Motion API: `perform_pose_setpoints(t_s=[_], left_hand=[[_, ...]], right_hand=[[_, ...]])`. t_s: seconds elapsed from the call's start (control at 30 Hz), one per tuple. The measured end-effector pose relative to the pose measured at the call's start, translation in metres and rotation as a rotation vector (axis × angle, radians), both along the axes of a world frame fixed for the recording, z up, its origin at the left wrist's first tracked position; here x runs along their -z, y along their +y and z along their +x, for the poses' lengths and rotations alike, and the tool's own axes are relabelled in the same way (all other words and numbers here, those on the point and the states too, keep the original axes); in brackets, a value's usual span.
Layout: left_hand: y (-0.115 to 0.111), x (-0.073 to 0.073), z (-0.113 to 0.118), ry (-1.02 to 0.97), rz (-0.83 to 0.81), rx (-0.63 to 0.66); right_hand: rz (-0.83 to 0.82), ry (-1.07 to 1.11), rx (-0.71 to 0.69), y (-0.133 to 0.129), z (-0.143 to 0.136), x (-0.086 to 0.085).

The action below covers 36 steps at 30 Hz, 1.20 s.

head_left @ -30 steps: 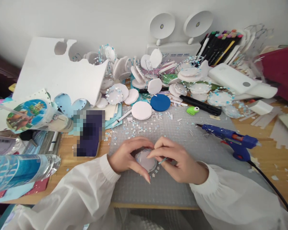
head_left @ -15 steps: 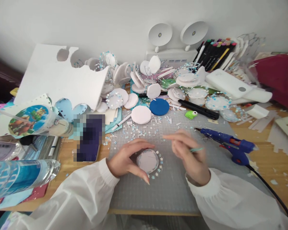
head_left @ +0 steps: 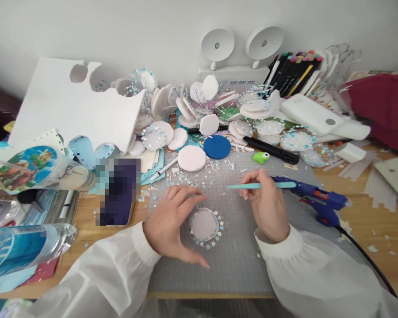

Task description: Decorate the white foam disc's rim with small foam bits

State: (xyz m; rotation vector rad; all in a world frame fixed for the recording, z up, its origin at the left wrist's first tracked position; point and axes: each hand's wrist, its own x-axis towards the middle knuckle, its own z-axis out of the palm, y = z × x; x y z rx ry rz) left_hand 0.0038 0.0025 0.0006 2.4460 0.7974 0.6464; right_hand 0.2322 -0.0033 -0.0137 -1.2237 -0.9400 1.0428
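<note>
A small white round disc lies on the grey cutting mat, ringed by tiny white and pale-blue paper flowers, most along its right and lower sides. My left hand arches around the disc's left side, thumb and fingers spread wide and apart from it. To the right, above the mat, my right hand pinches slim teal tweezers, their narrow end pointing left. More loose paper flowers are scattered on the mat beyond the disc.
A blue glue gun with a black cord lies beyond my right hand. At the left are a dark phone, a lidded cup and a bottle. White discs, a blue disc and a green punch lie farther back.
My left hand has opened wider and drawn back from the disc. My right hand has turned, and the tweezers now show lengthwise. The whole view has shifted slightly.
</note>
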Motion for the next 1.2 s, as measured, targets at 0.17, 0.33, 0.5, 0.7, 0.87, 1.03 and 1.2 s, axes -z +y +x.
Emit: perform_pose_setpoints(t_s=[0.17, 0.33, 0.5, 0.7, 0.87, 1.03, 1.2], left_hand=[[-0.005, 0.000, 0.005, 0.084, 0.058, -0.006], [-0.002, 0.000, 0.004, 0.073, 0.055, -0.006], [-0.003, -0.003, 0.003, 0.015, 0.036, -0.014], [-0.005, -0.002, 0.002, -0.049, 0.055, -0.020], [-0.004, -0.001, 0.002, -0.045, 0.035, -0.010], [-0.003, -0.002, 0.003, -0.035, 0.029, 0.064], [-0.003, -0.001, 0.005, -0.039, 0.030, 0.122]], right_hand=[[0.025, -0.103, -0.011, 0.001, -0.003, -0.002], [0.031, -0.303, -0.024, -0.001, -0.005, -0.007], [0.158, -0.491, -0.081, 0.001, -0.003, -0.004], [0.276, -0.701, -0.161, 0.000, 0.000, 0.000], [0.232, -0.736, -0.148, -0.002, -0.001, 0.000], [0.174, -0.708, -0.158, -0.002, -0.002, 0.002], [0.137, -0.591, -0.132, -0.001, -0.004, 0.009]])
